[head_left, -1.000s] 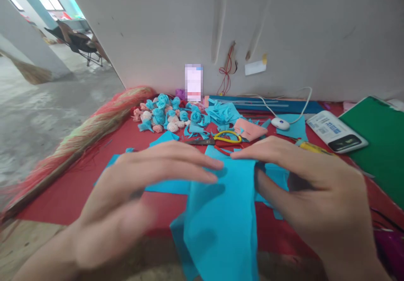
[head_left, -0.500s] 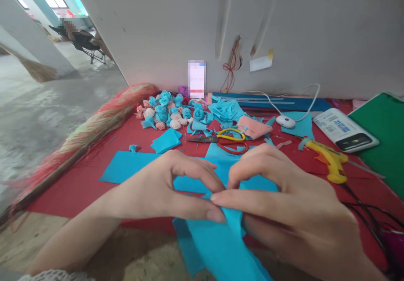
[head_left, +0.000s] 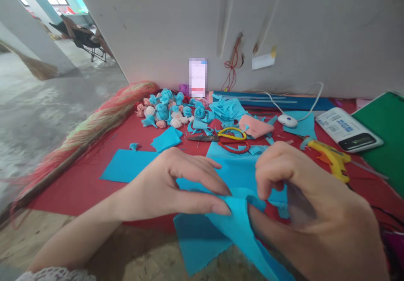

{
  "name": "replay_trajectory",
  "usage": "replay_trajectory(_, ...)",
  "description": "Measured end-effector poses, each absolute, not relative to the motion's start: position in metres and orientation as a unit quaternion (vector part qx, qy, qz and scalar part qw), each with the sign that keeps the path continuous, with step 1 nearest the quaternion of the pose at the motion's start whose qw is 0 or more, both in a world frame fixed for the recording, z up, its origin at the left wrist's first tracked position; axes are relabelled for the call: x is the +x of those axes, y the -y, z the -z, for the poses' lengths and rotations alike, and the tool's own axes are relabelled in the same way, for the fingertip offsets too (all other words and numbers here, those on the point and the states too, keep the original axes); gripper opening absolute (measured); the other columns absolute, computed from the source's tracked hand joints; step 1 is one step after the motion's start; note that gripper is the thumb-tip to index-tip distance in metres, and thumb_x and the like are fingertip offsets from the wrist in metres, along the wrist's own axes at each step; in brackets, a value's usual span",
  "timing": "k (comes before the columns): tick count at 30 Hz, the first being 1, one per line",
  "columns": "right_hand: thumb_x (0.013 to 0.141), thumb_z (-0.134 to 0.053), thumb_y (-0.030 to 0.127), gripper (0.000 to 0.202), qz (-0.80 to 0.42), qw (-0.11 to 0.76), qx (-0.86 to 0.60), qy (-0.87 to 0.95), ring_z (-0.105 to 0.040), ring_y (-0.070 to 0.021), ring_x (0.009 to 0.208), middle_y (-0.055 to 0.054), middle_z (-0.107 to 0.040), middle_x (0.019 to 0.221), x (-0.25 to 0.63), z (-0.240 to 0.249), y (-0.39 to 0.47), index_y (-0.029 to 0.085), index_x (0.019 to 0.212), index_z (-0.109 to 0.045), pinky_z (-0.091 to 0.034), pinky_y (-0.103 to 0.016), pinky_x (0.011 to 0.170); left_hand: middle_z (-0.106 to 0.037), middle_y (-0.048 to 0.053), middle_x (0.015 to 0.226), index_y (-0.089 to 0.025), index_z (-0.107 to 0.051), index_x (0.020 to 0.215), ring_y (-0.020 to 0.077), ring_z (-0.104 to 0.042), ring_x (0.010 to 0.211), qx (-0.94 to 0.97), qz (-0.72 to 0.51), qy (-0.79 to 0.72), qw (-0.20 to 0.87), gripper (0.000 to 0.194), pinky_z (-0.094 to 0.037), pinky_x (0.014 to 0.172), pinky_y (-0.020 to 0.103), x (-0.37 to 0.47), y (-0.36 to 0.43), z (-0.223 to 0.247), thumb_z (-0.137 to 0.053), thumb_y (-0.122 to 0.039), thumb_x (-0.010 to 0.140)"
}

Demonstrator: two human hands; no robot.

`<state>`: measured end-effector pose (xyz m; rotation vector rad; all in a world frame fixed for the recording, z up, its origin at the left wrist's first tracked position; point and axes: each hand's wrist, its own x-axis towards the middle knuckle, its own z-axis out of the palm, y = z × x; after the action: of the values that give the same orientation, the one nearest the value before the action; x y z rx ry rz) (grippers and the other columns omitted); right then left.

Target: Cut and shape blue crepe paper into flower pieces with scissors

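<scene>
A: What carries the items?
B: The red surface. The heap of flowers sits at its far left side, probably to keep the near area available for handling.

A: Where is the blue strip?
B: Between the hands, above the near edge of the surface. Its lower part hangs down toward the right; holding it forward of the edge appears to give that length room.

A: State of the left hand?
B: Closed in a pinch, thumb opposite fingers, on the upper end of the strip. This likely steadies the folded end.

A: And the right hand?
B: Fingers curled, thumb behind the strip's edge. The contact seems to support or guide the fold; whether the fingers grip it, I cannot tell.

A: Tool positions?
B: The yellow glue gun lies beyond the right hand, apparently for easy reach. The scissors lie beyond the hands, blades pointing left, handles toward the right hand's side.
</scene>
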<state>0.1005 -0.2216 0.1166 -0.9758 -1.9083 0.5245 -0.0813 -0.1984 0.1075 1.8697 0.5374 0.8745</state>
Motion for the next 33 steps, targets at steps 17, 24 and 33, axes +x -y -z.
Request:
replay_trajectory(17,0.063,-0.06,0.005,0.021,-0.153,0.515,-0.374,0.756,-0.055,-0.0064,0.056,0.004,-0.059,0.063,0.095,-0.131,0.234,0.022,0.075,-0.06,-0.046,-0.013,0.052,-0.067,0.0,0.059,-0.014,-0.063,0.067,0.0098,-0.062,0.055,0.816,-0.429,-0.244,0.299,0.005,-0.046,0.089,0.029,-0.078,0.204,-0.108,-0.066,-0.013,0.071)
replay_trajectory(24,0.065,-0.059,0.002,0.019,-0.163,0.458,-0.398,0.778,-0.051,-0.0042,0.052,0.007,-0.058,0.062,0.102,-0.125,0.229,0.021,0.069,-0.057,-0.048,-0.01,0.058,-0.065,-0.001,0.057,-0.012,-0.064,0.072,0.0074,-0.059,0.052,0.837,-0.421,-0.239,0.256,0.003,-0.045,0.091,0.03,-0.078,0.206,-0.109,-0.064,-0.009,0.073)
replay_trajectory(33,0.066,-0.06,0.012,0.016,-0.219,0.375,-0.405,0.805,-0.05,-0.0037,0.054,0.009,-0.057,0.067,0.109,-0.116,0.215,0.025,0.075,-0.055,-0.043,-0.008,0.048,-0.07,0.001,0.064,-0.011,-0.066,0.074,0.0077,-0.061,0.056,0.821,-0.425,-0.255,0.283,0.005,-0.045,0.093,0.029,-0.077,0.203,-0.105,-0.064,-0.007,0.071)
